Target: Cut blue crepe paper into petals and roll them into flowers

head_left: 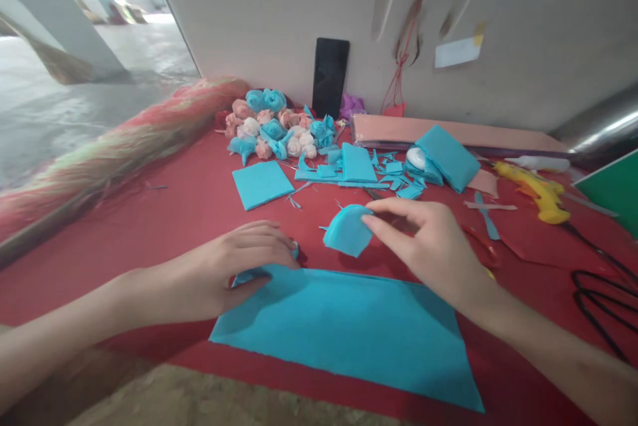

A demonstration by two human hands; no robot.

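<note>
My right hand (pixel 438 253) pinches a stack of light-blue crepe paper (pixel 349 230) with a rounded top edge between thumb and fingertips, just above the table. My left hand (pixel 254 260) is curled down over the far left corner of a large blue crepe paper sheet (pixel 349 323). A small pale-blue and white bit (pixel 296 250) shows at its fingertips; most of whatever it grips is hidden by the fingers. The sheet lies flat near the table's front edge. Beyond the hands is a folded blue square (pixel 262 185).
Paper roses (pixel 274 128) in blue, pink and white are heaped at the back, beside a leaning black phone (pixel 329 77). Blue scraps (pixel 393 170) lie mid-table. A yellow glue gun (pixel 538 192) with a black cord (pixel 593 286) is at right. The red table (pixel 164 240) meets a grey panel.
</note>
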